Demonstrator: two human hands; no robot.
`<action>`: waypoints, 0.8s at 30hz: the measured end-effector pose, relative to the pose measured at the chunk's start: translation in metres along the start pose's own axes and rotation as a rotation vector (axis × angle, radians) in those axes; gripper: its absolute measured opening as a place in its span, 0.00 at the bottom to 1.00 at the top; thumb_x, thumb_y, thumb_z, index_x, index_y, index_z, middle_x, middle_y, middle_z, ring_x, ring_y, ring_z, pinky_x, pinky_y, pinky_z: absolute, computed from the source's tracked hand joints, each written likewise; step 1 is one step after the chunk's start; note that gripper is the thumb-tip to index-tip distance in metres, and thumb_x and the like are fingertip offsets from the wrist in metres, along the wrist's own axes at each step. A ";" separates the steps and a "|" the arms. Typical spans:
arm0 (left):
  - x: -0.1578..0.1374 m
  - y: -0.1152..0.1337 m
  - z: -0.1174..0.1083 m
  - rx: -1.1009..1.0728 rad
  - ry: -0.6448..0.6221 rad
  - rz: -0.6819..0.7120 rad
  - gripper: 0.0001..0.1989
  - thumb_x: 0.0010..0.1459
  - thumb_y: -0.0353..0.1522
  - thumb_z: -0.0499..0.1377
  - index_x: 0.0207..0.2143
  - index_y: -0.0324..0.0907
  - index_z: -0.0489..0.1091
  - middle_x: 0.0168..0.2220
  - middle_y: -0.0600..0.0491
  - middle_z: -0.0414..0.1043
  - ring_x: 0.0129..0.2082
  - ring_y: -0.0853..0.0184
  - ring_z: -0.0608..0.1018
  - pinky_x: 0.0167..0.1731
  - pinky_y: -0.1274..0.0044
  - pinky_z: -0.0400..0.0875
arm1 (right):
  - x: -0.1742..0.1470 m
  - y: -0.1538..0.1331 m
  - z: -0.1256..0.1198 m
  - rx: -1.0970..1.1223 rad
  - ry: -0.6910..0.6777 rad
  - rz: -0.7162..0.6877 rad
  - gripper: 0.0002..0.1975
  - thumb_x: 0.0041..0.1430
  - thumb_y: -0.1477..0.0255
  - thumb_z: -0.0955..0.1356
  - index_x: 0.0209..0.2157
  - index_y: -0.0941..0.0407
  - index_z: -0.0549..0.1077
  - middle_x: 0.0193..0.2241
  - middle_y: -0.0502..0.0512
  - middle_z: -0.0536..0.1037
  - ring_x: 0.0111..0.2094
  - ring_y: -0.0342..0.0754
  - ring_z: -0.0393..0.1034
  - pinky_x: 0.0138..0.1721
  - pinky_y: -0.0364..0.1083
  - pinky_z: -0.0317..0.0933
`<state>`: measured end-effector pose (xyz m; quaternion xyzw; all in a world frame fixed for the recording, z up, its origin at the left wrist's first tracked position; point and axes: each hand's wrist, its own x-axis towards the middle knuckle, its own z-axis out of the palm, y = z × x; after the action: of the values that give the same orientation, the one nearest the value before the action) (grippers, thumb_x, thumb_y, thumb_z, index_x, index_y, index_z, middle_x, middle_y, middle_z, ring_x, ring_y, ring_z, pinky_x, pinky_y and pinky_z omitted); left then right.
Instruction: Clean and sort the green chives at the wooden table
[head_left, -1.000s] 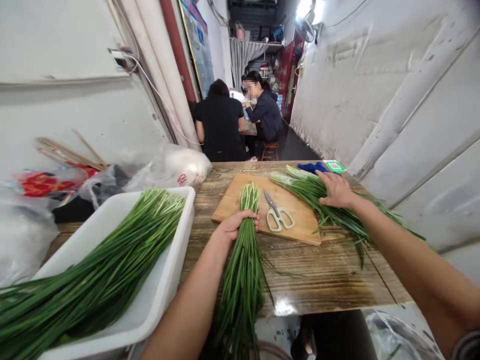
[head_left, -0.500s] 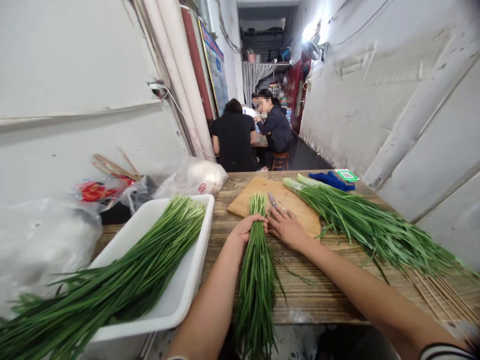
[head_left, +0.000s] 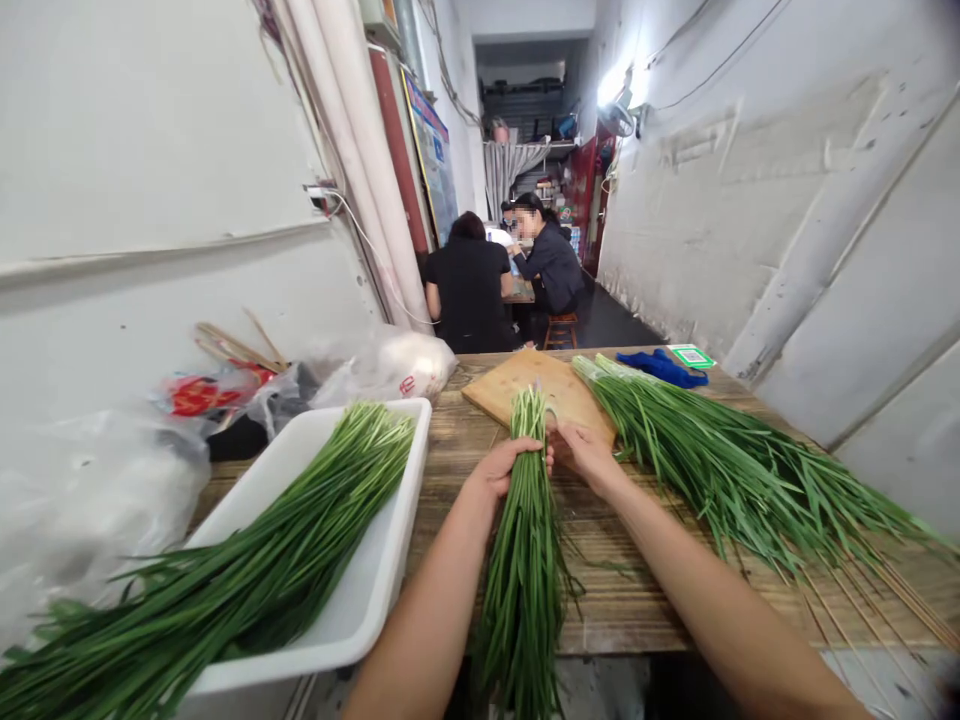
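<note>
My left hand (head_left: pixel 517 466) is wrapped round a bunch of garlic chives (head_left: pixel 523 560), below its pale cut ends. The long green leaves hang toward me over the table's front edge. Close against the bunch's right side, my right hand (head_left: pixel 583 455) has its fingers drawn together on the scissors, which are mostly hidden by the fingers and stalks. Both hands are over the near part of a wooden chopping board (head_left: pixel 574 390). To the right lies a larger heap of chives (head_left: pixel 697 440), its pale ends at the board's edge.
On the left, a white plastic tub (head_left: pixel 401 550) holds more chives (head_left: pixel 300 540). Plastic bags (head_left: pixel 405 365) stand behind it. A blue cloth (head_left: pixel 660 367) and a QR-code card (head_left: pixel 691 357) lie at the far right; thin sticks (head_left: pixel 847 610) lie nearer. Two people (head_left: pixel 469 280) sit beyond the table.
My right hand has lifted from the board and closed up beside the bunch; the scissors have left their place on the board. My left hand and the bunch have shifted slightly right.
</note>
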<state>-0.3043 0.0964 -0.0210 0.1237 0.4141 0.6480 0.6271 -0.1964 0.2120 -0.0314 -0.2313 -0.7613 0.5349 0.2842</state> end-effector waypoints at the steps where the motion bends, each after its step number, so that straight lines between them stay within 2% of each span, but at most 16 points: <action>1: 0.002 -0.003 0.001 0.036 -0.005 -0.030 0.07 0.50 0.24 0.56 0.33 0.32 0.70 0.25 0.47 0.74 0.23 0.68 0.76 0.29 0.76 0.72 | -0.006 -0.001 -0.004 0.099 -0.024 0.062 0.21 0.58 0.54 0.61 0.31 0.57 0.73 0.24 0.55 0.77 0.27 0.49 0.73 0.28 0.46 0.66; 3: 0.004 -0.009 0.004 0.082 -0.031 -0.081 0.07 0.51 0.25 0.56 0.33 0.31 0.71 0.26 0.45 0.75 0.24 0.67 0.77 0.30 0.77 0.72 | -0.015 -0.003 -0.011 0.271 -0.061 0.170 0.20 0.50 0.53 0.67 0.26 0.57 0.71 0.16 0.49 0.72 0.17 0.44 0.67 0.18 0.42 0.59; 5: 0.004 -0.012 0.005 0.082 -0.062 -0.122 0.08 0.51 0.25 0.56 0.35 0.31 0.71 0.28 0.43 0.76 0.26 0.66 0.78 0.31 0.76 0.72 | -0.019 -0.005 -0.014 0.446 -0.062 0.270 0.19 0.42 0.55 0.73 0.25 0.57 0.70 0.12 0.46 0.69 0.13 0.42 0.63 0.14 0.40 0.53; 7: 0.004 -0.014 0.007 0.057 -0.090 -0.143 0.10 0.51 0.25 0.55 0.36 0.30 0.71 0.30 0.42 0.77 0.30 0.64 0.79 0.34 0.76 0.73 | -0.018 -0.007 -0.016 0.522 -0.074 0.329 0.19 0.39 0.57 0.75 0.23 0.57 0.70 0.11 0.46 0.68 0.11 0.41 0.62 0.12 0.39 0.50; 12: 0.003 -0.014 0.011 -0.012 -0.144 -0.145 0.11 0.50 0.24 0.55 0.38 0.32 0.70 0.33 0.42 0.77 0.36 0.62 0.79 0.41 0.69 0.72 | -0.012 -0.005 -0.019 0.627 -0.098 0.388 0.17 0.39 0.62 0.76 0.20 0.58 0.69 0.10 0.46 0.67 0.11 0.38 0.59 0.12 0.38 0.52; 14: 0.000 -0.011 0.011 -0.006 -0.120 -0.130 0.12 0.50 0.24 0.55 0.38 0.33 0.70 0.34 0.43 0.77 0.38 0.61 0.79 0.42 0.68 0.72 | -0.010 -0.004 -0.022 0.705 -0.082 0.421 0.15 0.42 0.63 0.75 0.23 0.59 0.72 0.12 0.46 0.67 0.13 0.38 0.59 0.13 0.38 0.55; 16: -0.005 -0.007 0.012 0.035 -0.057 -0.054 0.12 0.49 0.24 0.56 0.39 0.34 0.70 0.34 0.44 0.77 0.38 0.61 0.79 0.40 0.71 0.72 | -0.008 -0.005 -0.025 0.753 -0.058 0.442 0.14 0.45 0.63 0.74 0.25 0.60 0.73 0.13 0.46 0.67 0.14 0.37 0.59 0.14 0.38 0.55; 19: -0.013 -0.001 0.015 0.063 0.022 0.052 0.12 0.48 0.24 0.60 0.39 0.35 0.70 0.30 0.47 0.77 0.35 0.62 0.80 0.38 0.72 0.73 | -0.009 -0.008 -0.025 0.783 -0.033 0.384 0.14 0.43 0.64 0.76 0.24 0.60 0.74 0.14 0.47 0.67 0.14 0.37 0.59 0.15 0.38 0.55; 22: -0.017 0.000 0.020 0.099 0.040 0.029 0.10 0.49 0.25 0.62 0.36 0.34 0.70 0.28 0.47 0.76 0.32 0.61 0.80 0.38 0.69 0.74 | -0.012 -0.012 -0.020 0.772 -0.012 0.257 0.16 0.39 0.61 0.77 0.23 0.60 0.74 0.14 0.48 0.69 0.15 0.38 0.60 0.16 0.39 0.56; 24: -0.017 -0.003 0.023 0.178 0.041 0.019 0.09 0.48 0.26 0.63 0.34 0.33 0.71 0.29 0.45 0.76 0.30 0.60 0.80 0.33 0.71 0.74 | -0.014 -0.014 -0.017 0.737 0.022 0.190 0.16 0.39 0.61 0.76 0.21 0.59 0.74 0.15 0.49 0.70 0.16 0.39 0.62 0.17 0.39 0.57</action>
<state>-0.2836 0.0888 -0.0025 0.1695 0.4816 0.6172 0.5987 -0.1752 0.2103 -0.0165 -0.1890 -0.4898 0.7943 0.3055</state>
